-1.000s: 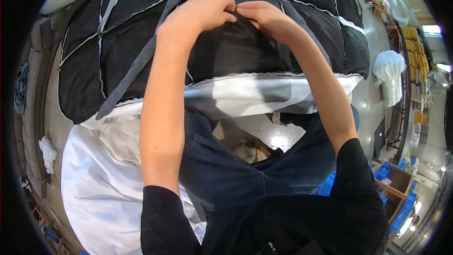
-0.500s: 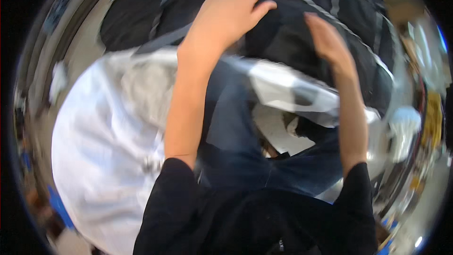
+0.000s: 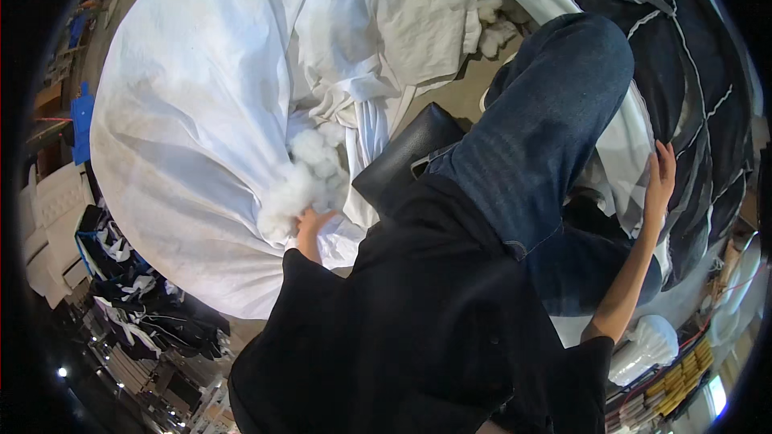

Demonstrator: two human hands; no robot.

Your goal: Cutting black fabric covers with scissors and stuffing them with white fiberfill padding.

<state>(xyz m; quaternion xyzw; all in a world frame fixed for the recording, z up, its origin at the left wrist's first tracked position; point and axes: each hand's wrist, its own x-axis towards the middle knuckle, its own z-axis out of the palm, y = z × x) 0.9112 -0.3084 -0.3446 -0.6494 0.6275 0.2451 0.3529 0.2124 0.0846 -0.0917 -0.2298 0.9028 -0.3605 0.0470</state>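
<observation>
While your left hand point(image 3: 310, 231) touches the white stuffing point(image 3: 318, 159) at the white sack's point(image 3: 193, 120) opening, its grip impossible to tell, gather gently; your right hand point(image 3: 661, 179), fingers extended, ungripping, should lightly steady the black cover point(image 3: 712, 56) right of the sack.

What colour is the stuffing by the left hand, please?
The stuffing by the left hand is white, best seen in the head view.
</observation>
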